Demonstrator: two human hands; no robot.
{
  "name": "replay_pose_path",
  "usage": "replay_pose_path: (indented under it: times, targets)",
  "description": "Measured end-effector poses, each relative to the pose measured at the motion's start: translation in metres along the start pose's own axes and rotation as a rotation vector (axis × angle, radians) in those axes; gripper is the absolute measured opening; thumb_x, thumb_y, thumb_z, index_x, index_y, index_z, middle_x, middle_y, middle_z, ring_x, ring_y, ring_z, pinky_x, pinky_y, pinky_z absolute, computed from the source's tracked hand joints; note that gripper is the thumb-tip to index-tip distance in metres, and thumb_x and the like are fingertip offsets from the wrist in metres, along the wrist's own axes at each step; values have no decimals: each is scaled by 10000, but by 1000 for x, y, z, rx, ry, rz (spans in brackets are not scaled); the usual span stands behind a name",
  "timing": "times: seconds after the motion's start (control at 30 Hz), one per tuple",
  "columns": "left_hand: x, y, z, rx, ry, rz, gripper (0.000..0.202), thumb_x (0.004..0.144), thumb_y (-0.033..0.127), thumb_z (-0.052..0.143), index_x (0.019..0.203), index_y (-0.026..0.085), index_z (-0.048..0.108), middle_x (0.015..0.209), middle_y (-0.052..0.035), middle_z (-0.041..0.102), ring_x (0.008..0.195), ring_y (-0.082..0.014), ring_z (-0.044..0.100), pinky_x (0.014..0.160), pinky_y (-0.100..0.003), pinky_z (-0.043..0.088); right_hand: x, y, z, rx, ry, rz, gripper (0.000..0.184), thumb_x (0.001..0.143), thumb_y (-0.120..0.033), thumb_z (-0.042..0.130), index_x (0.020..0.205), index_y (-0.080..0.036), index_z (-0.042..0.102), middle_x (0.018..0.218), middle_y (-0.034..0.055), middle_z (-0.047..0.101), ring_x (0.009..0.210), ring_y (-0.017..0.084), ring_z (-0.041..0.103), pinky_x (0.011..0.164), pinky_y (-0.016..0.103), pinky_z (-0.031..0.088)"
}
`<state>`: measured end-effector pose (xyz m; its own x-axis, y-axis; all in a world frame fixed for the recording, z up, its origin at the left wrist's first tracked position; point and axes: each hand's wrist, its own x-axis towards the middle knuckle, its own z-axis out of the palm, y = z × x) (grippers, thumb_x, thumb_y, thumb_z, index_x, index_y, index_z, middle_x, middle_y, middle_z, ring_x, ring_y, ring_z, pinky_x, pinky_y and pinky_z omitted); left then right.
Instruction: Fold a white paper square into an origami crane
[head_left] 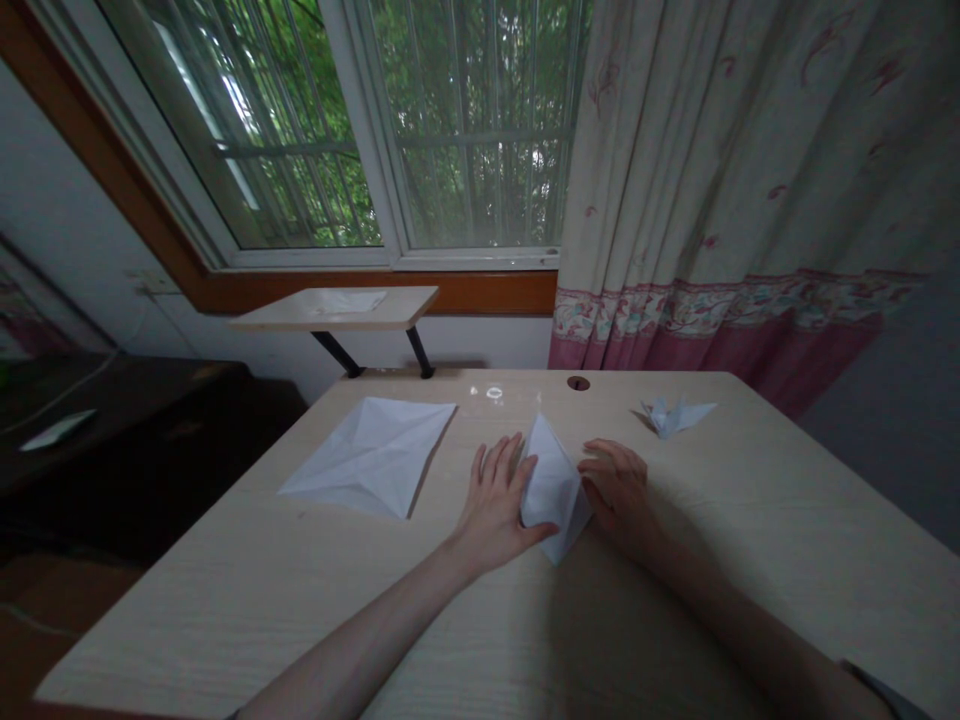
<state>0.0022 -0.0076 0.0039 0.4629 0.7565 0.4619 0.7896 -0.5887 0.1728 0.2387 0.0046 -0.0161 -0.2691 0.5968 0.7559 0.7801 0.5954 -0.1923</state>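
Observation:
A folded white paper piece (553, 485), kite-shaped with a point toward the window, lies on the light wooden table (300, 600) between my hands. My left hand (497, 500) rests flat on the table at the paper's left edge, fingers stretched out and thumb tucked under the paper's lower edge. My right hand (616, 485) presses on the paper's right edge with curled fingers.
A creased, unfolded white sheet (371, 455) lies to the left. A small finished paper crane (673, 415) sits at the back right. A cable hole (578, 383) is near the far edge. A small raised shelf (337, 308), a window and a curtain (750, 180) stand behind.

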Motion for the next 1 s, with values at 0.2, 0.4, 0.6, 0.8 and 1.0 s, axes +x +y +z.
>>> replay_pose_path:
  times: [0.2, 0.4, 0.6, 0.8, 1.0]
  targets:
    - [-1, -1, 0, 5, -6, 17, 842, 704, 585, 755, 1399, 222, 449, 1577, -175, 252, 1442, -386, 226, 1142, -641, 165, -1, -3, 0, 2, -53, -56, 196, 961, -203, 457, 1119, -253, 562, 1272, 94, 570, 1226, 256, 501, 1040, 471, 373]
    - [-1, -1, 0, 1, -5, 28, 761, 783, 585, 681, 1411, 229, 441, 1568, -166, 278, 1442, -376, 227, 1143, -634, 164, -1, -4, -2, -18, -162, -88, 276, 969, -217, 452, 1217, -238, 572, 1304, 101, 579, 1246, 257, 491, 1038, 469, 381]
    - [1, 0, -6, -72, -31, -18, 673, 864, 525, 612, 1425, 214, 408, 1530, -135, 367, 1428, -335, 276, 1172, -589, 158, -3, -4, -1, -47, -222, -147, 390, 980, -200, 423, 1355, -275, 500, 1402, 74, 544, 1297, 255, 458, 1070, 502, 355]
    - [3, 0, -11, -178, -1, -72, 541, 948, 381, 510, 1430, 182, 364, 1423, -109, 500, 1376, -281, 357, 1183, -536, 200, -4, -5, 0, -112, -276, -154, 385, 978, -207, 444, 1351, -271, 519, 1476, 65, 482, 1332, 280, 433, 1094, 540, 336]
    - [4, -3, -7, -232, 79, -205, 335, 962, 220, 418, 1287, 174, 482, 1289, -104, 583, 1286, -257, 453, 1117, -509, 340, -5, -6, 1, -152, -334, -164, 394, 982, -217, 449, 1366, -273, 511, 1524, 52, 427, 1386, 301, 376, 1107, 556, 331]
